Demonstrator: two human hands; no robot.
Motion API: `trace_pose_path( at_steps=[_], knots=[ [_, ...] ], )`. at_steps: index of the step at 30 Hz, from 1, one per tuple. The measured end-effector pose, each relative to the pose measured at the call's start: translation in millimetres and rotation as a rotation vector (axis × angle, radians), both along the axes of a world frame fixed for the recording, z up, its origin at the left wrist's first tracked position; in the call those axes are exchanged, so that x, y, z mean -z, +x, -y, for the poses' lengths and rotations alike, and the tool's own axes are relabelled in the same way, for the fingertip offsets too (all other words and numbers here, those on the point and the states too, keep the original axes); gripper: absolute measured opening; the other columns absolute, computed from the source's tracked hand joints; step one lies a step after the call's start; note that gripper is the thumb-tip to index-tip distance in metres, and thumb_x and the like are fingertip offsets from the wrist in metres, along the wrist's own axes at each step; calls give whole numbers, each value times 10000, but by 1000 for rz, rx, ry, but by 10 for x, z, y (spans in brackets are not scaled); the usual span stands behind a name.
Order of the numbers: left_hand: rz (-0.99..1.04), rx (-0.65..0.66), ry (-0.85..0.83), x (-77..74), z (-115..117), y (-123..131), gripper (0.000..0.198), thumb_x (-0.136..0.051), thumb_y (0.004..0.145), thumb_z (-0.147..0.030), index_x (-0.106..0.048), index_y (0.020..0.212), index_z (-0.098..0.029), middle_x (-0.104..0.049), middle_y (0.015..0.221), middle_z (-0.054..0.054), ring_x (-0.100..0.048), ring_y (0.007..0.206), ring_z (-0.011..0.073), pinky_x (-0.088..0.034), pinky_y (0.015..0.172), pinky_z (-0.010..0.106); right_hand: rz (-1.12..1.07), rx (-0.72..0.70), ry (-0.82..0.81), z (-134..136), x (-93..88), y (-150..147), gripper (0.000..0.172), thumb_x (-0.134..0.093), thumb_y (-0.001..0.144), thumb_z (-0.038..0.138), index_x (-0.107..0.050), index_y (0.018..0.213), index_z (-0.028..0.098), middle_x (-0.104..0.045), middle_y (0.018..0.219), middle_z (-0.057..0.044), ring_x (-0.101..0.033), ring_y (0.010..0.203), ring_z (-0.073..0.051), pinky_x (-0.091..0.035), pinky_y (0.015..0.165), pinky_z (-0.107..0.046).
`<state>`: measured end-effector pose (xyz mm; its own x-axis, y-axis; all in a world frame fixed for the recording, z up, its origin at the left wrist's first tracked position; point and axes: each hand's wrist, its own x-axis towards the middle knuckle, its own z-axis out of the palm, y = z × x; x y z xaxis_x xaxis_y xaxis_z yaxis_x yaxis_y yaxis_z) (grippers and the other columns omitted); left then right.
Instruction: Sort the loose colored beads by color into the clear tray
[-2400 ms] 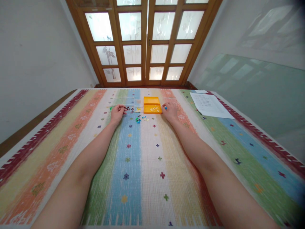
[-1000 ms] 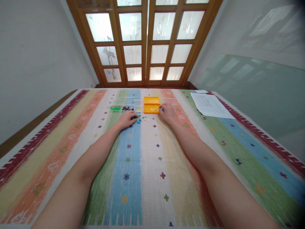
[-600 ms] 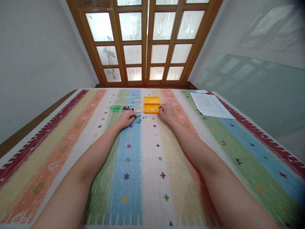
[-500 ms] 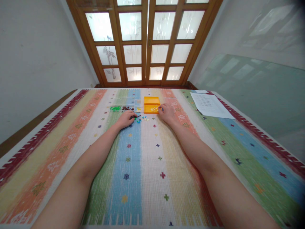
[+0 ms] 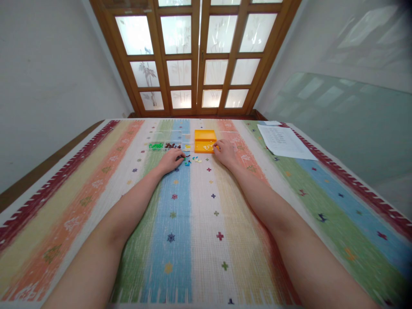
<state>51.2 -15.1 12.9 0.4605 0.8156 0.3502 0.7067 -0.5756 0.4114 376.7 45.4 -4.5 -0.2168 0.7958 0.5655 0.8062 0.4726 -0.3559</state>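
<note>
My left hand [image 5: 171,160] rests on the cloth with its fingers curled together beside a scatter of tiny coloured pieces [image 5: 187,162]; what the fingertips hold, if anything, is too small to name. Just beyond it are clear boxes, one with green pieces [image 5: 156,146], one with dark brown pieces [image 5: 170,146] and a smaller one with yellow pieces [image 5: 187,147]. An orange-yellow box [image 5: 205,134] lies with its lid open, small pale pieces [image 5: 208,147] inside. At its right edge, my right hand [image 5: 226,152] has its fingers bent and pinched; their contents are hidden.
A striped, patterned tablecloth [image 5: 199,240] covers the table. Printed paper [image 5: 286,142] lies at the far right. Wood-framed glass doors [image 5: 198,64] stand behind the table, with walls on both sides.
My left fingers have shifted slightly over the tiny pieces and drawn closer together. The right hand has stayed at the box's edge, its fingertips moving only a little.
</note>
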Motion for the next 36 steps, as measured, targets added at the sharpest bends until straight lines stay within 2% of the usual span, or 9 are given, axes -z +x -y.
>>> trace_pose_path(
  at_steps=[9, 15, 20, 23, 28, 30, 33, 36],
  knots=[
    [207, -299, -25, -81, 7, -27, 166, -608, 924, -249, -669, 1076, -221, -728, 975, 46, -628, 830, 202, -508, 824, 346, -5, 18, -8, 8, -47, 16, 214, -557, 960, 271, -761, 987, 213, -725, 1085, -132, -620, 1061, -314, -460, 966, -464],
    [450, -561, 44, -75, -106, -275, 147, -547, 933, -235, -597, 1070, -218, -676, 923, 28, -632, 820, 181, -511, 805, 304, 10, 13, -12, 45, -95, 8, 214, -553, 954, 266, -761, 983, 221, -723, 1075, -130, -616, 1045, -311, -466, 948, -462],
    [524, -749, 50, -12, -202, -481, 119, -533, 938, -257, -606, 1024, -216, -697, 970, 29, -646, 882, 179, -519, 805, 278, 16, -3, -14, 42, -81, 3, 205, -555, 954, 246, -757, 972, 218, -727, 1074, -128, -623, 1042, -303, -474, 956, -451],
    [575, -793, 5, 37, -244, -545, 207, -507, 951, -251, -636, 1107, -205, -742, 1046, 45, -658, 832, 166, -515, 760, 261, 13, -10, -18, 30, -61, 7, 203, -559, 961, 263, -756, 982, 215, -726, 1080, -125, -624, 1052, -301, -474, 967, -448],
    [615, -803, -87, 88, -267, -573, 360, -455, 955, -224, -691, 1226, -204, -781, 1144, 59, -613, 581, 138, -505, 682, 284, 1, -19, -27, 30, -56, 3, 197, -565, 960, 270, -752, 983, 213, -720, 1080, -129, -619, 1070, -303, -473, 978, -454],
    [590, -790, -78, 97, -262, -573, 370, -460, 955, -230, -714, 1223, -215, -780, 1184, 56, -623, 580, 137, -518, 723, 297, -2, -23, -30, 37, -65, -3, 192, -565, 957, 263, -751, 973, 217, -718, 1073, -128, -619, 1067, -305, -474, 975, -455],
    [538, -779, -58, 107, -251, -570, 377, -461, 944, -216, -731, 1206, -222, -790, 1139, 47, -651, 633, 156, -531, 801, 320, -9, -26, -27, 46, -74, -8, 188, -562, 951, 246, -748, 953, 220, -719, 1065, -125, -622, 1061, -305, -475, 967, -452],
    [494, -785, -35, 109, -240, -554, 370, -467, 923, -194, -737, 1175, -219, -789, 1059, 53, -695, 783, 202, -535, 857, 340, -10, -31, -14, 44, -70, -7, 186, -561, 944, 242, -745, 939, 219, -722, 1057, -123, -626, 1052, -304, -478, 960, -451]
  ],
)
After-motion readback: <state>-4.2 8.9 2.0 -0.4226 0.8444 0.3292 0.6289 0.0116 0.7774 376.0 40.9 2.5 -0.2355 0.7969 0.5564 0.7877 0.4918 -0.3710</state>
